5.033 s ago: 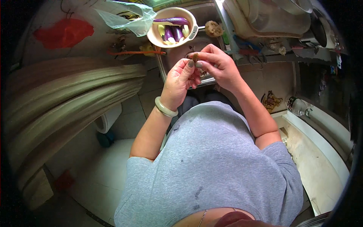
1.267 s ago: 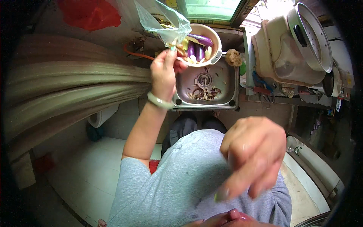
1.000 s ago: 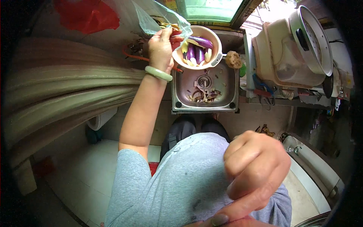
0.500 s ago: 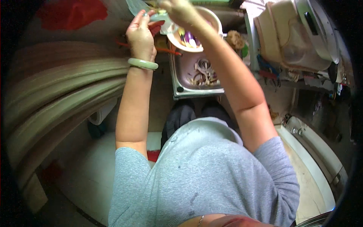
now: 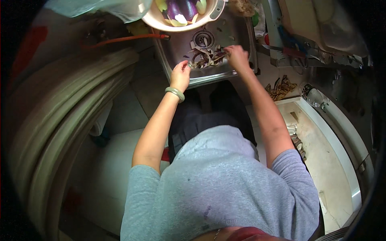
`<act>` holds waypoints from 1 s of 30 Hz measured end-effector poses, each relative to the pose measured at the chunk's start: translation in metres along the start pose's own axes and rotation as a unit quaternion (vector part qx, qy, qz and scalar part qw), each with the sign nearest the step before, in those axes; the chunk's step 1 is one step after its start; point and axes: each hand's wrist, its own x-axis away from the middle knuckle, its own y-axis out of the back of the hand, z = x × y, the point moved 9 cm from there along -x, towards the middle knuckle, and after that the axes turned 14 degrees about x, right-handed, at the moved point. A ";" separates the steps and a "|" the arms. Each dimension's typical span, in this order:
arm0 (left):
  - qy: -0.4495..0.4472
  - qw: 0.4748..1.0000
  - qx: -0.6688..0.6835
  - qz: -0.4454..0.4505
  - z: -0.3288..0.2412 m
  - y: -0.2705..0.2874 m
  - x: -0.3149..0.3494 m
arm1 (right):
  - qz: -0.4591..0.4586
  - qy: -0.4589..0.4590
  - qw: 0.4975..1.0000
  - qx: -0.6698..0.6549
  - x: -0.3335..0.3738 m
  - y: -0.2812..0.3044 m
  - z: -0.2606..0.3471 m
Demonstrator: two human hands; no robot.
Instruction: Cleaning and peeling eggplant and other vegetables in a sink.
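Note:
Both hands are low over the metal sink (image 5: pixel 163 52), one at each end of a heap of vegetable peelings (image 5: pixel 209 58). My left hand (image 5: pixel 180 75), with a pale green bangle (image 5: pixel 175 94) at the wrist, has its fingers bent together at the heap's left edge. What lies between those fingertips is too small to make out. At the right end, my right hand (image 5: pixel 238 57) is closed on some of the peelings. Behind the heap is the round drain (image 5: pixel 203 39). A cream bowl (image 5: pixel 179 29) at the far side holds purple eggplants (image 5: pixel 183 9) and pale pieces.
Clear plastic (image 5: pixel 128 11) hangs at the far left, above an orange hose-like strip (image 5: pixel 124 39). On the right are scissors (image 5: pixel 298 60) and large plastic tubs (image 5: pixel 321 32). A crumpled brownish item (image 5: pixel 283 87) sits right of the sink. Ridged pale folds (image 5: pixel 80 88) fill the left side.
Both hands have come down and nearer, from above the bowl to the peelings in the sink. The right hand now grips peelings. The view has shifted, so the sink appears higher.

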 end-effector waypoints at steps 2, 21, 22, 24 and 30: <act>-0.085 0.989 -0.122 -0.011 -0.001 -0.012 -0.024 | -0.023 0.016 0.989 -0.146 -0.030 -0.032 -0.002; -0.021 0.912 -0.304 0.274 0.097 -0.126 -0.100 | 0.206 0.239 0.949 0.018 -0.081 -0.140 0.035; -0.058 0.922 -0.293 0.248 0.085 -0.123 -0.095 | 0.104 0.237 0.966 -0.001 -0.080 -0.124 0.036; -0.129 0.936 -0.266 0.192 0.062 -0.110 -0.088 | -0.060 0.228 0.971 -0.029 -0.080 -0.106 0.039; -0.014 0.951 -0.309 -0.005 0.084 -0.063 -0.103 | -0.091 0.227 0.967 0.076 -0.113 -0.128 0.059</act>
